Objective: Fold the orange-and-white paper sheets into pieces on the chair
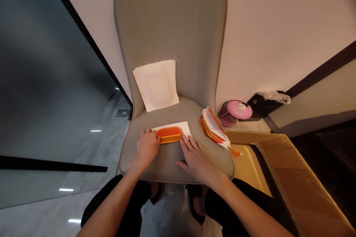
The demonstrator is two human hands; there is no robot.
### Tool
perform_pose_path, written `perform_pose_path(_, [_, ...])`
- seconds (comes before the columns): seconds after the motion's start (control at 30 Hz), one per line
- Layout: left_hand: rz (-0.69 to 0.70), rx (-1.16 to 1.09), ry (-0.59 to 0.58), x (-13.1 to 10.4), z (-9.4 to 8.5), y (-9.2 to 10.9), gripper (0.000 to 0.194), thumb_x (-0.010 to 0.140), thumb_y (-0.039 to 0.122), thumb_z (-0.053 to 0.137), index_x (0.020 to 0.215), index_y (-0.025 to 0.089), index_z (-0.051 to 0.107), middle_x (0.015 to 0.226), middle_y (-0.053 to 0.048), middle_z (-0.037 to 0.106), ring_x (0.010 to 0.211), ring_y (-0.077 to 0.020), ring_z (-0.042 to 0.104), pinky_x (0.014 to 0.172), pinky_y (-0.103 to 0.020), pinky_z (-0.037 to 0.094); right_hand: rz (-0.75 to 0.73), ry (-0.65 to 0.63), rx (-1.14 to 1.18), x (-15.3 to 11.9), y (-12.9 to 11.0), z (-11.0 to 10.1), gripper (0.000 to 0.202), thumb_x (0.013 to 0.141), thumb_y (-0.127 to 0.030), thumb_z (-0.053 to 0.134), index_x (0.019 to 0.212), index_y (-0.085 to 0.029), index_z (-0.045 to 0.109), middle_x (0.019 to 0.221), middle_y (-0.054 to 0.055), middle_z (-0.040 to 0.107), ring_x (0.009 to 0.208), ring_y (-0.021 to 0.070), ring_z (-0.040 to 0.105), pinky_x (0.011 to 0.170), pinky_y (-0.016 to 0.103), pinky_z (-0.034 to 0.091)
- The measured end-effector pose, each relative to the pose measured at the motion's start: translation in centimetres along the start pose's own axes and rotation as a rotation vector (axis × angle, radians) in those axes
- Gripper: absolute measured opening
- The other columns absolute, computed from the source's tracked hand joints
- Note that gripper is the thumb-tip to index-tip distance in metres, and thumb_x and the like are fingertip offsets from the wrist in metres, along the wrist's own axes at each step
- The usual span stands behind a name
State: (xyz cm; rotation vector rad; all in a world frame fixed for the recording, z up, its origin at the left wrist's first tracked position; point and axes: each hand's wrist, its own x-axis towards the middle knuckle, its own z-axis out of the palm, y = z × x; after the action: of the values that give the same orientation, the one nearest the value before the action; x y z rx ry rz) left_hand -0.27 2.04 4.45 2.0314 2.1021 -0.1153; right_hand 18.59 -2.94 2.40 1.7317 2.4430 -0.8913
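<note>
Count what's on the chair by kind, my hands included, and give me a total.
Hands, left hand and right hand: 2
Paper piles, a pale pile leaning on the backrest and an orange-and-white pile: 2
Partly orange paper under the fingertips: 1
Total: 5

The paper (169,132) shows orange on white, the chair (170,18) grey.

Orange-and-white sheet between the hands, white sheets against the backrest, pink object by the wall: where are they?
Orange-and-white sheet (169,132), head view: its orange patch.
White sheets (157,86), head view: middle of the front sheet.
Pink object (236,112), head view: its rounded top.
</note>
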Motion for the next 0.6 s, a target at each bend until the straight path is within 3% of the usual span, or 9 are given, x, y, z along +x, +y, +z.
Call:
perform_pose_path(0.27, [0.0,0.028,0.005,0.0,0.1,0.0,0.03,0.099,0.031,0.045,0.104,0.019,0.072,0.119,-0.012,0.062,0.115,-0.0283,0.055,0.086,-0.036,0.048,0.008,-0.029,-0.01,0.0,-0.2,-0.4,0.082,0.091,-0.035,0.059,0.159,-0.004,0.026,0.167,0.019,0.011,0.155,0.0362,0.01,0.123,0.056,0.019])
perform_pose_path(0.4, [0.026,0.12,0.051,-0.2,0.3,0.3,0.03,0.099,0.031,0.046,0.106,0.017,0.072,0.118,-0.014,0.063,0.113,-0.0312,0.055,0.09,-0.042,0.046,-0.002,-0.009,0.014,0.1,0.0,-0.1,0.081,0.09,-0.035,0.059,0.159,-0.007,0.027,0.167,0.019,0.013,0.155,0.0356,0.011,0.123,0.058,0.021])
perform_pose_path(0.6, [0.265,0.115,0.126,-0.5,1.0,1.7,0.029,0.101,0.035,0.047,0.104,0.017,0.07,0.115,-0.014,0.064,0.112,-0.0302,0.055,0.094,-0.044,0.042,0.003,0.0,-0.003,-0.1,0.0,0.0,0.081,0.089,-0.033,0.06,0.159,-0.007,0.027,0.167,0.018,0.014,0.155,0.0363,0.012,0.122,0.058,0.021])
